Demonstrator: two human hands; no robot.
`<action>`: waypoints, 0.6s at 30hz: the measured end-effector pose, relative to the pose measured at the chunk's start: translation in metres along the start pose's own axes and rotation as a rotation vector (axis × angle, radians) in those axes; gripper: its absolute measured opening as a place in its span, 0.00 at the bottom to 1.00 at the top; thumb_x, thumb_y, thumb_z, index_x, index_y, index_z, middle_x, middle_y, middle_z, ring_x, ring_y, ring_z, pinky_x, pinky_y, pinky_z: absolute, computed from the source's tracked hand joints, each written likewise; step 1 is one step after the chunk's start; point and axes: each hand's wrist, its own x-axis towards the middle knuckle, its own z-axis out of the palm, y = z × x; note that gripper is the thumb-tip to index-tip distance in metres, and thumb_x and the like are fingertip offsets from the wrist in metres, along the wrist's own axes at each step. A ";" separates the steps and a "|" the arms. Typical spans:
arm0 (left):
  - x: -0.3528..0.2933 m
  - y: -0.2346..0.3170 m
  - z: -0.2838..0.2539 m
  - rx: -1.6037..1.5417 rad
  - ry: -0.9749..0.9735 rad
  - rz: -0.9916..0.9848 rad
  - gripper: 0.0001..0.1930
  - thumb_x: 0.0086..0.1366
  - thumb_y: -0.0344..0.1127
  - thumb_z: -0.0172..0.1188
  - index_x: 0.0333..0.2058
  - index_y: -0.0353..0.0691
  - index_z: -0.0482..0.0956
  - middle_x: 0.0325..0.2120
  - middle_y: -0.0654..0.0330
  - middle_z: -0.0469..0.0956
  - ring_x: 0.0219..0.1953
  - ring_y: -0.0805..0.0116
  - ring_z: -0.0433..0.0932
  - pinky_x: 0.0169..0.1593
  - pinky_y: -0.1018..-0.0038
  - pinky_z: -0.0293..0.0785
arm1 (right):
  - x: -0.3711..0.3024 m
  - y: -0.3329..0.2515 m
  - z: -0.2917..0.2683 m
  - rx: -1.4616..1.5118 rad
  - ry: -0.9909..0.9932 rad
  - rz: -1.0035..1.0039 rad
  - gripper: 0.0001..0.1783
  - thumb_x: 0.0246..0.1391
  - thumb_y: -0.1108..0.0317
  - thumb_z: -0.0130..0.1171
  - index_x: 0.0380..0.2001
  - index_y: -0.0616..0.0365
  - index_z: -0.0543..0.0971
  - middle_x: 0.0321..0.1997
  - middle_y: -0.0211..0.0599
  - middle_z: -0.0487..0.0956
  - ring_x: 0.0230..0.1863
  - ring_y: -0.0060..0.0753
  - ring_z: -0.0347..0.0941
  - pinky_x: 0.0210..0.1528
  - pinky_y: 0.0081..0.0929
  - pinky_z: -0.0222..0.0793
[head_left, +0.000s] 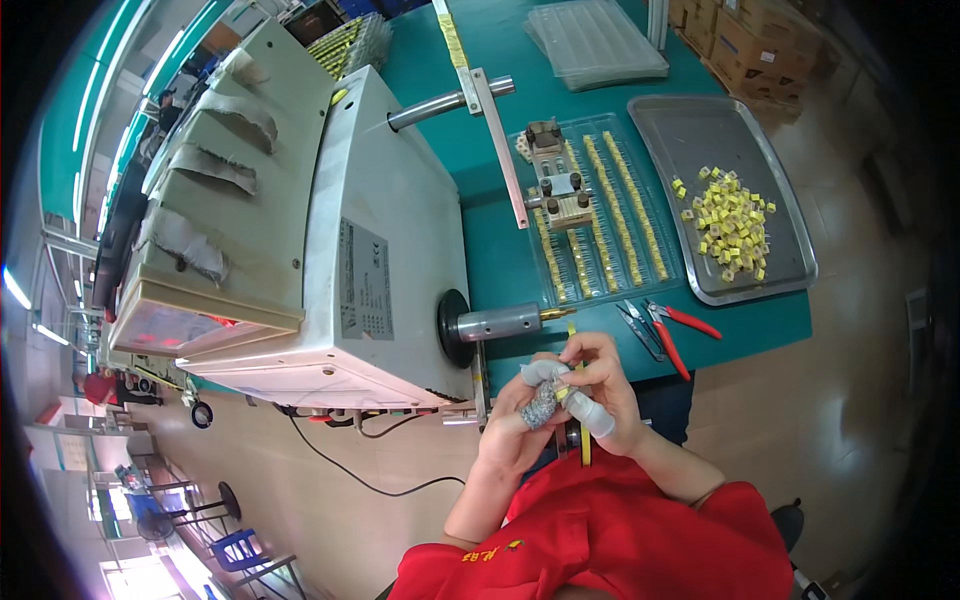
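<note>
Yellow small block [562,394], pinched between left grip [514,418] and right grip [614,398]; both drawn nearly together

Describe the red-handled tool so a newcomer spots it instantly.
On the green bench, find the grey metal tray. The pliers-like tool lies just below its lower-left corner. Its splayed red handles set it apart from the slim grey tool beside it.
</note>
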 end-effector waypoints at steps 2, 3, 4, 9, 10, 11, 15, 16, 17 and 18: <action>0.000 -0.001 -0.002 0.019 -0.017 0.019 0.18 0.55 0.31 0.56 0.43 0.32 0.66 0.35 0.65 0.62 0.39 0.76 0.66 0.36 0.84 0.62 | 0.001 -0.002 0.003 0.108 -0.001 0.021 0.12 0.48 0.76 0.51 0.37 0.53 0.67 0.46 0.41 0.58 0.48 0.31 0.58 0.52 0.26 0.53; 0.000 -0.002 -0.003 0.023 -0.033 0.036 0.16 0.55 0.31 0.55 0.42 0.33 0.66 0.36 0.65 0.61 0.40 0.75 0.66 0.36 0.84 0.62 | 0.002 -0.004 0.004 0.216 0.000 0.040 0.11 0.48 0.76 0.51 0.37 0.53 0.67 0.46 0.41 0.58 0.49 0.31 0.58 0.53 0.27 0.53; 0.000 -0.002 -0.003 0.028 -0.049 0.053 0.15 0.55 0.30 0.55 0.41 0.33 0.67 0.38 0.66 0.60 0.41 0.75 0.66 0.36 0.84 0.62 | 0.004 -0.007 0.005 0.216 0.000 0.040 0.11 0.48 0.76 0.51 0.37 0.53 0.67 0.46 0.41 0.58 0.49 0.31 0.58 0.53 0.27 0.53; -0.002 -0.002 -0.001 0.104 -0.016 0.100 0.16 0.54 0.30 0.55 0.42 0.33 0.67 0.38 0.65 0.60 0.39 0.77 0.65 0.33 0.84 0.60 | 0.009 -0.014 0.005 0.430 -0.033 0.095 0.10 0.49 0.75 0.52 0.36 0.53 0.68 0.47 0.40 0.58 0.48 0.30 0.59 0.54 0.28 0.52; -0.003 -0.002 0.000 0.130 -0.019 0.116 0.17 0.54 0.31 0.55 0.42 0.33 0.66 0.38 0.65 0.61 0.38 0.77 0.65 0.32 0.84 0.60 | 0.009 -0.014 0.005 0.430 -0.031 0.094 0.10 0.49 0.75 0.52 0.36 0.53 0.68 0.47 0.40 0.58 0.48 0.30 0.59 0.54 0.28 0.52; -0.003 -0.001 -0.002 0.132 -0.020 0.115 0.17 0.54 0.31 0.55 0.42 0.33 0.66 0.38 0.65 0.61 0.38 0.77 0.65 0.32 0.84 0.60 | 0.009 -0.012 0.006 0.399 -0.017 0.123 0.10 0.49 0.73 0.53 0.36 0.54 0.68 0.47 0.41 0.59 0.48 0.31 0.59 0.53 0.29 0.53; -0.003 0.002 -0.008 -0.015 0.014 -0.020 0.21 0.52 0.33 0.57 0.44 0.32 0.65 0.34 0.64 0.65 0.35 0.78 0.65 0.31 0.84 0.59 | 0.012 -0.015 0.002 -0.128 0.007 -0.061 0.13 0.44 0.68 0.59 0.34 0.55 0.68 0.45 0.43 0.63 0.44 0.36 0.60 0.50 0.31 0.54; -0.004 0.002 -0.008 -0.049 0.021 -0.047 0.22 0.52 0.34 0.57 0.44 0.32 0.64 0.33 0.64 0.66 0.33 0.79 0.65 0.31 0.84 0.59 | 0.013 -0.016 0.000 -0.123 0.004 -0.060 0.13 0.44 0.68 0.59 0.34 0.55 0.68 0.45 0.43 0.63 0.44 0.36 0.60 0.50 0.31 0.54; -0.005 0.002 -0.007 -0.049 0.026 -0.044 0.22 0.52 0.34 0.57 0.44 0.32 0.64 0.33 0.64 0.66 0.33 0.79 0.65 0.31 0.84 0.59 | 0.014 -0.017 -0.002 -0.289 0.017 -0.150 0.15 0.41 0.68 0.61 0.33 0.55 0.68 0.44 0.42 0.65 0.43 0.38 0.60 0.48 0.31 0.55; -0.006 0.003 -0.005 -0.038 0.043 -0.058 0.22 0.53 0.34 0.56 0.45 0.32 0.64 0.33 0.64 0.66 0.32 0.79 0.64 0.30 0.84 0.58 | 0.014 -0.017 -0.003 -0.456 0.029 -0.241 0.17 0.38 0.68 0.63 0.32 0.56 0.69 0.43 0.41 0.67 0.42 0.39 0.60 0.46 0.30 0.56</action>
